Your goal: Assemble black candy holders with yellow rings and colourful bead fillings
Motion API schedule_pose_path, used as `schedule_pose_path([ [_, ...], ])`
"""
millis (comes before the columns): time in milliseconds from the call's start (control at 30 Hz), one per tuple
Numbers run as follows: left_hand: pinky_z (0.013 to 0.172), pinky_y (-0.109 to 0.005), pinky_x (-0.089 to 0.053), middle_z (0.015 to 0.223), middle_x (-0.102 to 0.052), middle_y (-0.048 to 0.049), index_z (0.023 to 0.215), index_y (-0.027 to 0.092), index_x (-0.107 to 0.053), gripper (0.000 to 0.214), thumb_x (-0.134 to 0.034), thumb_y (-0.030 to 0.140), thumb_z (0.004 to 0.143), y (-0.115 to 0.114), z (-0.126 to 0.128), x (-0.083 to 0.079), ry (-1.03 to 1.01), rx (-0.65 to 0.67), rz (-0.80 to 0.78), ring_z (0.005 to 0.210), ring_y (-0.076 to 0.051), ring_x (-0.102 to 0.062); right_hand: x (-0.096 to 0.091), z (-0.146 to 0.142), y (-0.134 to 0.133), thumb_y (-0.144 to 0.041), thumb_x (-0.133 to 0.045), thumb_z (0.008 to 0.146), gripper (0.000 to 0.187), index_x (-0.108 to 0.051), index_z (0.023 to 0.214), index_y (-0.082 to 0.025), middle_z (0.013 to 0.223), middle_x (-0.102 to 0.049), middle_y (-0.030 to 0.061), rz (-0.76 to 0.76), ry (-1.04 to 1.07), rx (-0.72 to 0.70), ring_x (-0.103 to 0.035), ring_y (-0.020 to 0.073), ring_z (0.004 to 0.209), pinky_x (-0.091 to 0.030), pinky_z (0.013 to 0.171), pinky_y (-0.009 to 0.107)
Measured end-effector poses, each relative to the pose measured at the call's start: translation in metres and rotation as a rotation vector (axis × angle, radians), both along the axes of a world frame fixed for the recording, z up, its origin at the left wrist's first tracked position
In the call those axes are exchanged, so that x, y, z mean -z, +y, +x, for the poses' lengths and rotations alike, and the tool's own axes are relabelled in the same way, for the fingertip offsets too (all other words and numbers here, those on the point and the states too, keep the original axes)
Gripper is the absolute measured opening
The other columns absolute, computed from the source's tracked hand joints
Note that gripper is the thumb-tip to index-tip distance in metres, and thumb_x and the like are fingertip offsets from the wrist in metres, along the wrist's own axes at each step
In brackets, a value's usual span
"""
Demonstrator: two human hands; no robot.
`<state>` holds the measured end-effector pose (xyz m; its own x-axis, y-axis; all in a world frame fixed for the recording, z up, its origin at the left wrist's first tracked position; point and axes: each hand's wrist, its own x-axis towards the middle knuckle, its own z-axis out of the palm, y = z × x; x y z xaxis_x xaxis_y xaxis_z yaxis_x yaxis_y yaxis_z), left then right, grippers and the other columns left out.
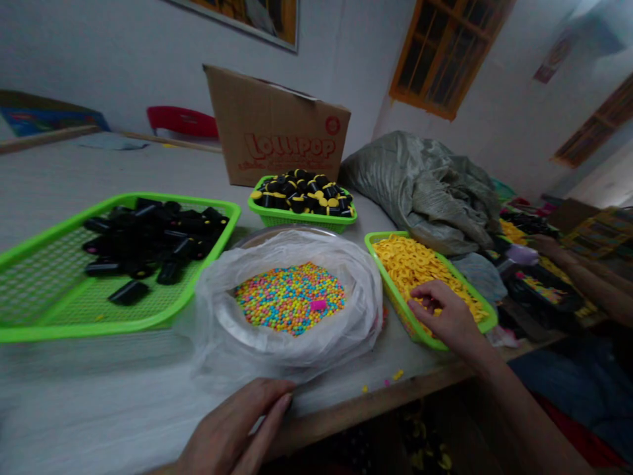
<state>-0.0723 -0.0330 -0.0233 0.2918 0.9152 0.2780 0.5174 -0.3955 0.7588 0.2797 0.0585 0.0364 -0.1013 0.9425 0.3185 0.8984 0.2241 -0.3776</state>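
Over the green basket (488,323) on the right, the right hand (448,320) had its fingers curled at the yellow pieces (408,260); couldn't tell if they grasped one. Left hand (230,422) was at the front edge of the surface (113,389), near the plastic bag (297,356) of colored beads (284,297), fingers close together, grip unclear. Pink piece (318,305) lay on the beads. Left of the bag, second basket (123,327) held black bottles (148,241).

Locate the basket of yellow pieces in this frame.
In the head view, the basket of yellow pieces sits on the table right of centre, just right of the bag of coloured beads, with the right hand over its near end.
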Motion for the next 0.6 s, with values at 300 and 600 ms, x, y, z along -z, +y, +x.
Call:
schedule_pose_path([
  [300, 0.078, -0.027, -0.050, 0.086, -0.070, -0.0070, 0.101, 0.015, -0.070, 0.028, -0.057, 0.035, 0.086, -0.005, 0.029, -0.024, -0.970, 0.160, -0.824, 0.078, -0.015, -0.064, 0.015, -0.130, -0.072, -0.011, -0.057, 0.080, 0.029, -0.054, 0.109, -0.016, 0.098, -0.062, 0.0092, 0.221, 0.074, -0.747, -0.057, 0.0195, 0.092, -0.053, 0.077, 0.033],
  [600, 0.065, -0.024, -0.051, 0.071, -0.069, -0.0038, 0.091, 0.013, -0.065, 0.018, -0.067, 0.026, 0.079, -0.013, 0.019, -0.017, -0.963, -0.024, -0.818, 0.060, -0.012, -0.063, 0.040, -0.152, -0.086, -0.011, -0.050, 0.086, 0.027, -0.060, 0.109, -0.021, 0.097, -0.063, 0.0073, 0.018, 0.406, -0.678, -0.061, 0.0172, 0.088, -0.055, 0.077, 0.031],
])
